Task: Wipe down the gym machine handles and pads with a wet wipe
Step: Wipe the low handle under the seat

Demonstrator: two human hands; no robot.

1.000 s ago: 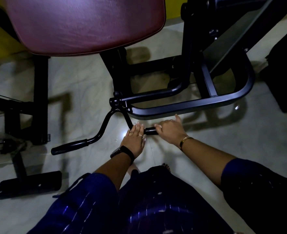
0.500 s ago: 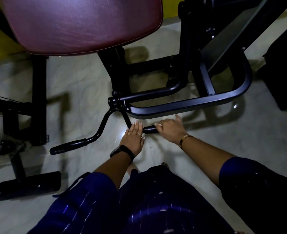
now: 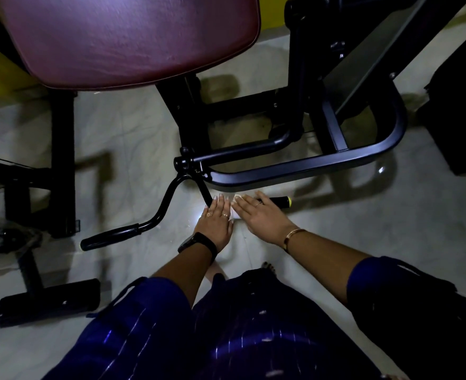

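The right hand point(image 3: 262, 215) has uncurled and lies flat, pressing the pale wet wipe point(image 3: 237, 198) onto the black curved handle's right grip point(image 3: 279, 202), beside the flat-fingered left hand point(image 3: 215, 222) — the left black grip point(image 3: 111, 237) and far maroon padded seat point(image 3: 133, 37) seemingly remain.

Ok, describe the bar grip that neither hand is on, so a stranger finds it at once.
Start at the maroon seat pad; below it runs a bent black bar. Follow the bar down-left to its thick black grip. Unlike the yellow-tipped grip by the right hand, it is all black and untouched.
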